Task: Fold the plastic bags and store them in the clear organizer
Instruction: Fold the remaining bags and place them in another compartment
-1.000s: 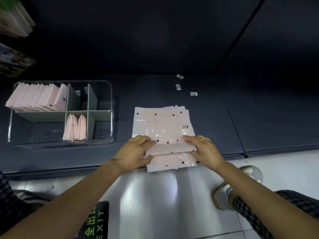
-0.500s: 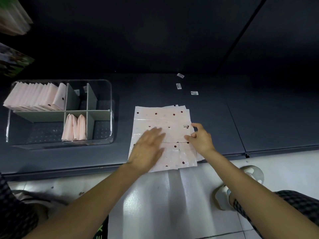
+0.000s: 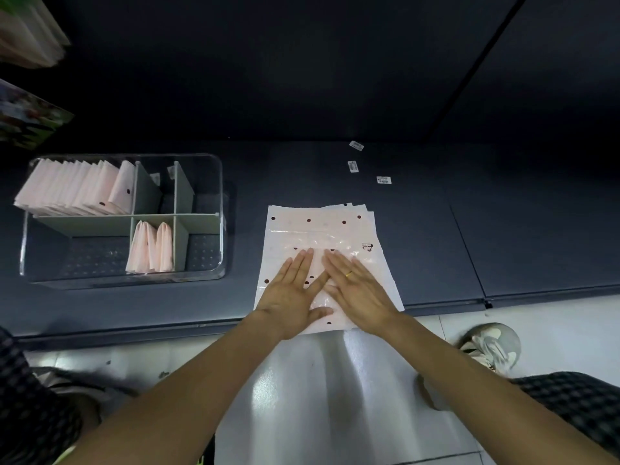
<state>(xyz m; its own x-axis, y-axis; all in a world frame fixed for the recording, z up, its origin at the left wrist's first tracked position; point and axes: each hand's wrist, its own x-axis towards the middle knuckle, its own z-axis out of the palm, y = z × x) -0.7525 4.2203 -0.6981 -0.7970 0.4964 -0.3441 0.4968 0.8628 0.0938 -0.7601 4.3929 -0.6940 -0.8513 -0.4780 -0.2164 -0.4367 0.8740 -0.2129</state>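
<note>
Pressing flat, both hands (image 3: 327, 290) spread on the plastic bags (image 3: 322, 229); perhaps several stacked.

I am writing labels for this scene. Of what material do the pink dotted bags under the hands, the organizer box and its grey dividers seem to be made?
Pink dotted bags: thin plastic film, probably; glossy wrinkled glare near the hands.
Organizer box: clear hard plastic, likely acrylic; the shelf shows through its walls, and its edges shine.
Grey dividers: opaque, matte, stiff sheets; plastic or board, I cannot tell.
</note>
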